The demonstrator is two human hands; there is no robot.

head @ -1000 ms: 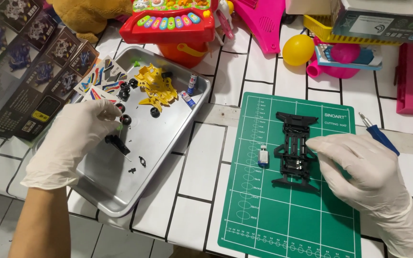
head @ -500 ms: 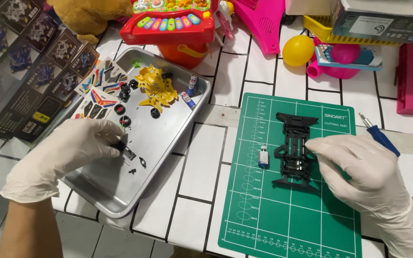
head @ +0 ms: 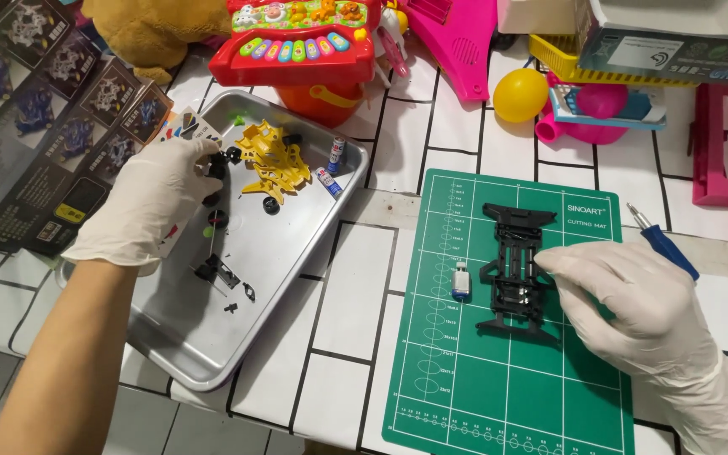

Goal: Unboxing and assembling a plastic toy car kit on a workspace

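My left hand (head: 141,211), in a white glove, reaches into a metal tray (head: 212,379), its fingertips pinched on a small black wheel (head: 216,166) near the tray's upper left. A yellow toy car body (head: 275,160), more black wheels and small black parts (head: 212,270) lie in the tray. My gloved right hand (head: 634,312) rests on a green cutting mat (head: 507,379), with its fingers gripping the right side of a black toy car chassis (head: 511,261). A small white and blue motor (head: 461,282) lies just left of the chassis.
A blue-handled screwdriver (head: 667,248) lies at the mat's right edge. Two small batteries (head: 330,168) sit in the tray's far corner. Printed leaflets (head: 35,126) lie at the left. A red toy keyboard (head: 297,42), a yellow ball (head: 520,94) and pink plastic toys crowd the back.
My left hand moved up from the small black parts in the tray's middle to the wheels at its upper left. The right hand stayed on the chassis.
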